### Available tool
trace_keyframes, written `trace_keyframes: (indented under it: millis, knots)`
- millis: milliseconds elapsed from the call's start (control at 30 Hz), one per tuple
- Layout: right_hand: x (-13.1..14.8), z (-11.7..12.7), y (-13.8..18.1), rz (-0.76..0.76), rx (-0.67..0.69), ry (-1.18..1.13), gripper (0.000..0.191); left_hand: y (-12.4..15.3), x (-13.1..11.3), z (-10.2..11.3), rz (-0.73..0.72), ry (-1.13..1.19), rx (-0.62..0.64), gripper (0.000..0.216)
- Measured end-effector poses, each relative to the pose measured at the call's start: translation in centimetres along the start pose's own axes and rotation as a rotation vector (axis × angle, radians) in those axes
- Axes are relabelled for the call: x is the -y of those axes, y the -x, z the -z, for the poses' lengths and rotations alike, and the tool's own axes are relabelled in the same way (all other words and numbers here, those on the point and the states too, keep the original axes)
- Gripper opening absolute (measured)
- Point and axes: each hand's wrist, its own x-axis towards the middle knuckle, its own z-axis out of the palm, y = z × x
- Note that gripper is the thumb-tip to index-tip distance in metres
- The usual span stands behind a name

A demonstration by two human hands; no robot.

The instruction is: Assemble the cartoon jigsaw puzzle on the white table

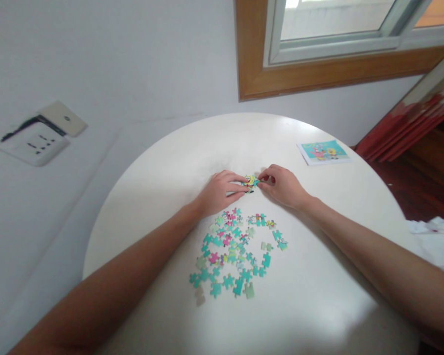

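Note:
A small joined patch of jigsaw puzzle (250, 181), yellow and teal with a cartoon figure, lies on the white table between my hands. Spread fingers of my left hand (224, 191) rest on its left side. My right hand (281, 185) pinches a small teal puzzle piece (257, 182) at the patch's right edge; the fingertips partly hide it, and I cannot tell whether it is locked in. Closer to me, many loose puzzle pieces (227, 240) in teal, pink, pale green and yellow lie scattered, some touching or overlapping.
The round white table (163, 162) stands against a pale wall. A cartoon picture card (324, 152) lies at its far right. White crumpled material (434, 236) sits beyond the right edge, below a red and cream curtain (410, 118). A wall socket (37, 143) is at left.

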Motion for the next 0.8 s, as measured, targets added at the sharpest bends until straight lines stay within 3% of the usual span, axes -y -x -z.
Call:
trace_keyframes:
  millis: [800]
  knots:
    - [0.69,0.26,0.22,-0.031,0.008,0.072,0.016,0.18,-0.13,-0.15,0.025,-0.039,0.022,0.035]
